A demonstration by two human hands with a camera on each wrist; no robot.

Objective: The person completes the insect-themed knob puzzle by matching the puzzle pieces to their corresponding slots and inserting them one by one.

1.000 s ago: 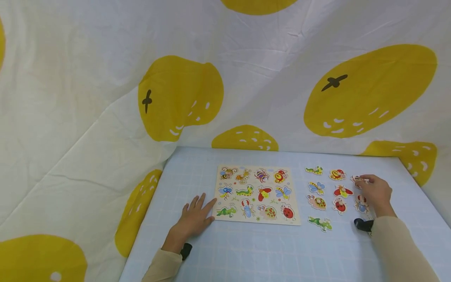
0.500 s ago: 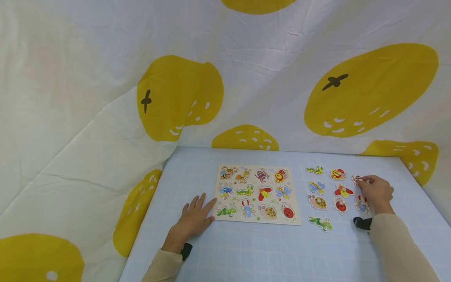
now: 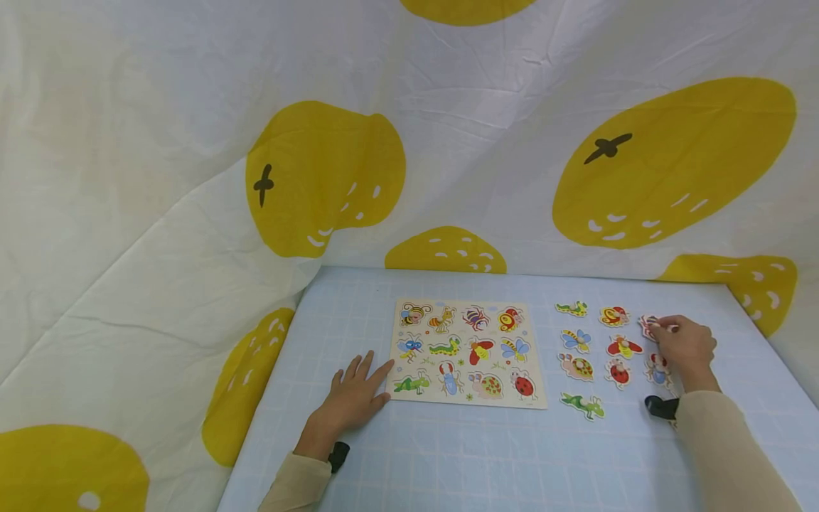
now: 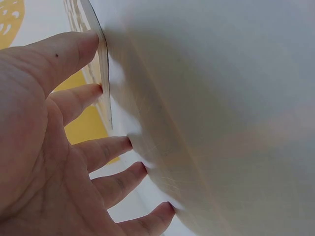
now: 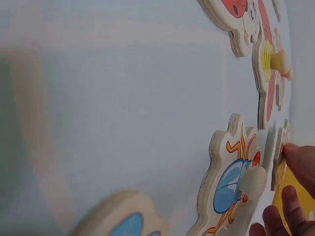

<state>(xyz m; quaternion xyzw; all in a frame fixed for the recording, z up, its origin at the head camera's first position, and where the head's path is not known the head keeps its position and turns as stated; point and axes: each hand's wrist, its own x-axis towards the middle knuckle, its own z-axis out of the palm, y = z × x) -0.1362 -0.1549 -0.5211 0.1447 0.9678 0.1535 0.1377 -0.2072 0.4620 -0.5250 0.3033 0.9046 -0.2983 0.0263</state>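
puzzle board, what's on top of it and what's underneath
Bug pictures in three rows show on top of the puzzle board, and the left hand touches its left edge. The board covers whatever is underneath, so that can't be seen.

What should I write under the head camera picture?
Left hand at the bug board, right hand pinching the spider piece.

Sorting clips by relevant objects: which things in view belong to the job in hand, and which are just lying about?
Seemingly part of the job:
- striped bug piece, pinched by the right hand
- other loose insect pieces
- insect board, touched by the left hand

Just surroundings:
- yellow-patterned cloth
- pale blue table cover
- black wrist-worn devices
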